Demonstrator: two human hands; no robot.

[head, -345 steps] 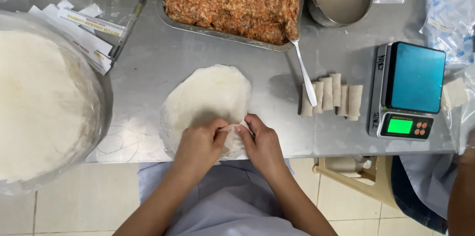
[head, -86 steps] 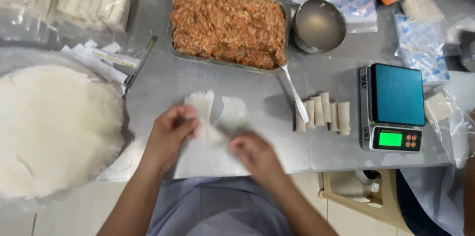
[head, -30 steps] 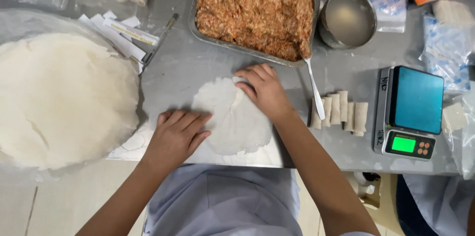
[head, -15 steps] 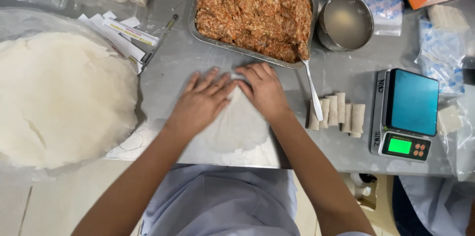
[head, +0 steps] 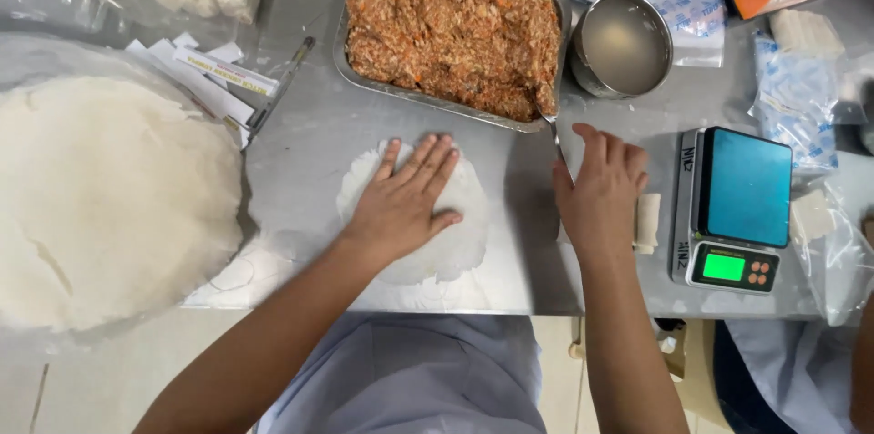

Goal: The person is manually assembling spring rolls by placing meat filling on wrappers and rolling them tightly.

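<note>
Steel tabletop (head: 300, 138): left hand (head: 401, 202) flat, open on wrapper (head: 460, 243); right hand (head: 601, 197) open, empty, reaching for spoon (head: 553, 132). Keep wrapper pinned smooth; load modestly.

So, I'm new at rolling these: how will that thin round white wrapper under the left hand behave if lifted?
The thin round white wrapper probably flops, lying flat under the left hand. Its ragged, translucent edge suggests it tears easily.

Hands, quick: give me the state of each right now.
Left hand: open, flat on the round wrapper, holding nothing.
Right hand: open, fingers at the spoon handle, no grip yet.
</note>
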